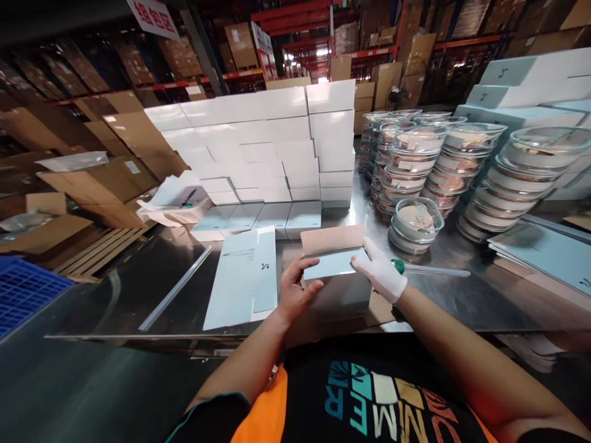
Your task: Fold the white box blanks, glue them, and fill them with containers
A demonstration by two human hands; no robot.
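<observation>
Between my hands is a small light-blue and white cardboard box (339,295), part folded, with a raised flap along its far side. My bare left hand (298,286) grips its left side, fingers curled over the edge. On the right, my right hand (378,271) in a white glove holds the other side, with its fingertips at the flap. Left of the box, flat light-blue carton blanks (242,277) lie on the metal table (180,264). A green-handled tool (398,266) lies partly hidden behind my right wrist.
Stacked white boxes (258,141) form a wall at the back. Several glass container stacks (413,166) stand on the right, with more flat blanks (549,252) beside them. A white basket (187,212) holds papers and a pen. A plastic strip (175,289) lies at left.
</observation>
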